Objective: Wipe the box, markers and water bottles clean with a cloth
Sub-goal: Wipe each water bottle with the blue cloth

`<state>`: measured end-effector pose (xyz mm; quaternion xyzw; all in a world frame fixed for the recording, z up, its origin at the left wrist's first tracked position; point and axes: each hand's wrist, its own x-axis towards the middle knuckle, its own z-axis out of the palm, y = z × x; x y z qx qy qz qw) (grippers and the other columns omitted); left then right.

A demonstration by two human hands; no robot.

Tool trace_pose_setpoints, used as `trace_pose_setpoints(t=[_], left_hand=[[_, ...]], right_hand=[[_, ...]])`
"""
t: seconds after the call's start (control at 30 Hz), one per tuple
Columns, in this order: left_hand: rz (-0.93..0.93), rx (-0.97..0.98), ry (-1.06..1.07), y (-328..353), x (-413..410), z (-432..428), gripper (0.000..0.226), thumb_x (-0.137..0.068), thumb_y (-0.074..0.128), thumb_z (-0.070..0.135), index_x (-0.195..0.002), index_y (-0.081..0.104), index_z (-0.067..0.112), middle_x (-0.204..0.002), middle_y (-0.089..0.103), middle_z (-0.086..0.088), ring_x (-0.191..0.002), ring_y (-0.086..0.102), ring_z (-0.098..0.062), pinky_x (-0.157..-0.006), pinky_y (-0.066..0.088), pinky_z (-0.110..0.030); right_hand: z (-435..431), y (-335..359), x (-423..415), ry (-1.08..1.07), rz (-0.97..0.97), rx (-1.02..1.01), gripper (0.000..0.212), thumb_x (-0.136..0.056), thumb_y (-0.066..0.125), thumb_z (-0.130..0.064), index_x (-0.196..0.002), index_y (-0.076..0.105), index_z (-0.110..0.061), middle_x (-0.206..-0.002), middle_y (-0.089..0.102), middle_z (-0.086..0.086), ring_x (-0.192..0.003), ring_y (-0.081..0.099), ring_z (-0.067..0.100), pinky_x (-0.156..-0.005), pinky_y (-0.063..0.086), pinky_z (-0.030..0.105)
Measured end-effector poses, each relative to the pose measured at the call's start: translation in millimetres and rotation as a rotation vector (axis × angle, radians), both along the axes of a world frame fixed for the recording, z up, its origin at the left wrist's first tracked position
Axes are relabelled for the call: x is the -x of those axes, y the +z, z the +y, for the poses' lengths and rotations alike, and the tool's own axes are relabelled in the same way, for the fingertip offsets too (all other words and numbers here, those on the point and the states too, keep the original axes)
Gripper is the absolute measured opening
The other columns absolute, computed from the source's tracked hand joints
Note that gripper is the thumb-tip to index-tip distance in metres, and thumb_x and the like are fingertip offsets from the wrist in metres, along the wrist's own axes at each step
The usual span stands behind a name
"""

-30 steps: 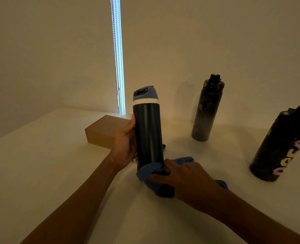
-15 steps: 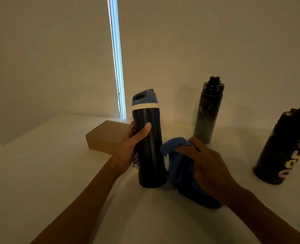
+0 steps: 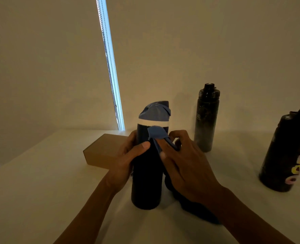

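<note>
The worktop (image 3: 40, 199) runs broadly left to its wall edge. The lettered black bottle (image 3: 284, 155) and the slim black bottle (image 3: 206, 120) stand well apart at right. The navy bottle (image 3: 146, 182) stands upright at centre, just beside the box (image 3: 101, 152). The left grip (image 3: 128, 155) wraps the navy bottle; the right grip (image 3: 186, 166) pinches the blue cloth (image 3: 157, 132) against it.

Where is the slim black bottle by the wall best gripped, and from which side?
The slim black bottle is probably best gripped round its straight middle, from the near side: it stands upright and free, with the wall close behind.
</note>
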<state>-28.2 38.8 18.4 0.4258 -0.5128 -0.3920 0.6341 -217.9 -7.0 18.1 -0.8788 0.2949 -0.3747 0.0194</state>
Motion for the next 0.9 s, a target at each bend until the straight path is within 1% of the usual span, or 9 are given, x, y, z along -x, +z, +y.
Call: trace_pose_setpoints(t=[0.27,0.53,0.63,0.7,0.73,0.77,0.8,0.83,0.9], left_hand=[[-0.192,0.032,0.097,6.0,5.6,3.4,0.04,-0.078,0.067,0.036,-0.114,0.052,0.045,-0.093,0.069,0.041,-0.093,0.068,0.014,-0.07,0.055,-0.01],[-0.189,0.036,0.078,9.3,2.5,6.1,0.05,-0.074,0.084,0.043,-0.119,0.063,0.047,-0.116,0.074,0.018,-0.11,0.071,-0.007,-0.08,0.059,-0.021],[-0.194,0.05,0.084,9.3,3.1,6.7,0.043,-0.082,0.085,0.031,-0.113,0.067,0.053,-0.117,0.075,0.016,-0.11,0.072,-0.008,-0.08,0.059,-0.021],[-0.189,0.058,0.061,8.2,2.1,6.0,0.046,-0.084,0.083,0.03,-0.123,0.063,0.044,-0.12,0.074,0.013,-0.113,0.071,-0.011,-0.083,0.059,-0.023],[-0.182,0.054,0.055,5.6,-0.7,4.8,0.048,-0.084,0.083,0.031,-0.127,0.061,0.04,-0.122,0.074,0.012,-0.114,0.071,-0.012,-0.084,0.059,-0.024],[-0.159,0.044,0.056,7.0,-1.7,5.6,0.05,-0.084,0.081,0.033,-0.128,0.06,0.04,-0.124,0.073,0.013,-0.116,0.07,-0.011,-0.085,0.059,-0.023],[-0.152,0.051,0.074,6.0,-3.9,5.1,0.051,-0.083,0.079,0.035,-0.129,0.059,0.042,-0.125,0.073,0.014,-0.117,0.069,-0.01,-0.085,0.059,-0.022],[-0.161,0.06,0.079,3.3,-6.8,3.7,0.051,-0.082,0.078,0.037,-0.129,0.059,0.044,-0.126,0.072,0.015,-0.118,0.069,-0.01,-0.086,0.059,-0.022],[-0.176,0.06,0.035,4.1,-6.4,4.0,0.052,-0.081,0.079,0.04,-0.13,0.06,0.046,-0.131,0.07,0.011,-0.121,0.068,-0.013,-0.091,0.059,-0.027]], right_hand=[[-5.9,2.7,-9.8,-0.1,-0.019,0.111,0.061,-0.102,0.015,-0.061,-0.127,0.052,-0.018,-0.106,0.058,0.007,-0.083,0.057,0.018,-0.072,0.053,0.036],[-12.4,35.7,-14.1,-0.096,0.023,0.241,0.053,-0.098,0.027,-0.056,-0.128,0.051,-0.019,-0.096,0.062,0.006,-0.075,0.051,0.017,-0.07,0.044,0.034],[-23.9,26.9,-17.7,-0.084,0.232,-0.262,0.079,-0.091,0.031,-0.063,-0.148,0.032,-0.008,-0.144,0.042,0.016,-0.129,0.043,0.029,-0.11,0.028,0.038],[-18.6,25.0,-22.4,-0.054,0.132,-0.405,0.106,-0.08,0.03,-0.078,-0.145,0.032,0.005,-0.145,0.041,0.024,-0.131,0.044,0.033,-0.114,0.03,0.041],[-25.1,15.2,-22.7,-0.063,0.082,-0.342,0.078,-0.078,0.055,-0.034,-0.142,0.038,0.008,-0.134,0.051,0.031,-0.121,0.055,0.038,-0.107,0.041,0.048],[-24.0,14.0,-22.8,-0.113,-0.024,-0.214,0.088,-0.087,0.055,-0.065,-0.141,0.043,0.004,-0.114,0.063,0.032,-0.102,0.067,0.039,-0.09,0.054,0.052],[-32.9,-0.8,-21.9,-0.181,-0.048,-0.07,0.101,-0.08,0.013,-0.082,-0.145,0.041,-0.01,-0.093,0.07,0.024,-0.082,0.072,0.032,-0.075,0.06,0.043],[-25.2,3.4,-16.6,-0.13,-0.064,-0.167,0.049,-0.105,0.026,-0.049,-0.147,0.035,-0.025,-0.079,0.071,0.013,-0.068,0.072,0.021,-0.062,0.061,0.031],[-15.9,1.7,-12.9,-0.083,-0.178,0.081,0.04,-0.107,0.023,-0.035,-0.147,0.029,-0.036,-0.094,0.073,0.006,-0.082,0.071,0.011,-0.072,0.06,0.023]])
